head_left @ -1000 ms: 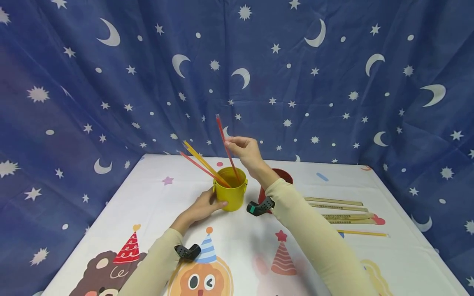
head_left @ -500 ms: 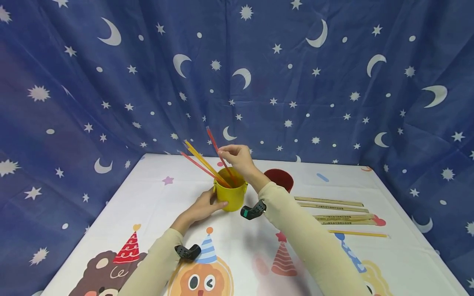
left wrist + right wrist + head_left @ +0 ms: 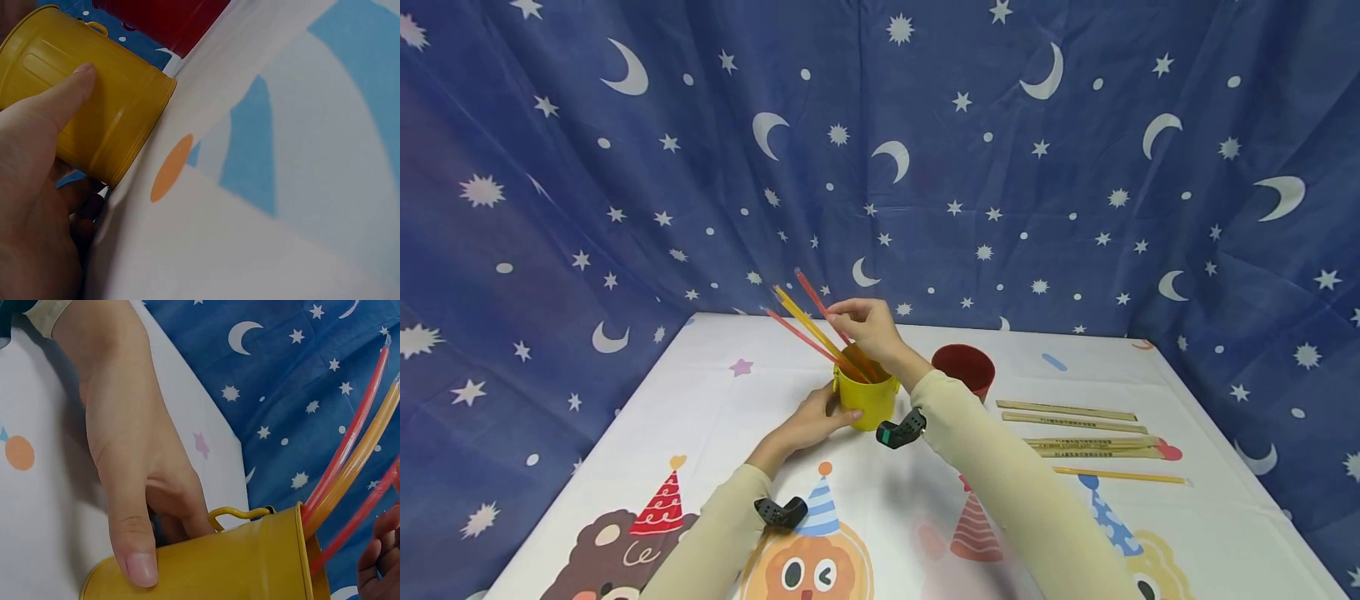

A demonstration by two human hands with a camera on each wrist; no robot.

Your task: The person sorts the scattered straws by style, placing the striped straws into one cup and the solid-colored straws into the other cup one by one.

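Observation:
In the head view my left hand [image 3: 812,419] grips the side of a small yellow bucket [image 3: 868,407] standing on the table. The left wrist view shows its thumb along the bucket's [image 3: 119,94] wall. My right hand [image 3: 868,327] pinches a red straw [image 3: 812,291] above the bucket, its lower end inside and its top slanting left. Another red straw [image 3: 797,334] and a yellow straw [image 3: 808,325], perhaps more than one, lean left out of the bucket. In the right wrist view only some fingers of my right hand [image 3: 381,550] show, at the edge.
A red bucket [image 3: 964,365] stands to the right of the yellow one. Several flat, paper-wrapped sticks [image 3: 1075,422] with printing lie on the right of the white tablecloth [image 3: 700,417]. A yellow straw [image 3: 1120,476] lies in front of them. A blue curtain [image 3: 1000,167] hangs behind.
My right hand has moved left and slightly down with the red straw, which now tilts further left and sits lower in the yellow bucket. My left hand has stayed in place.

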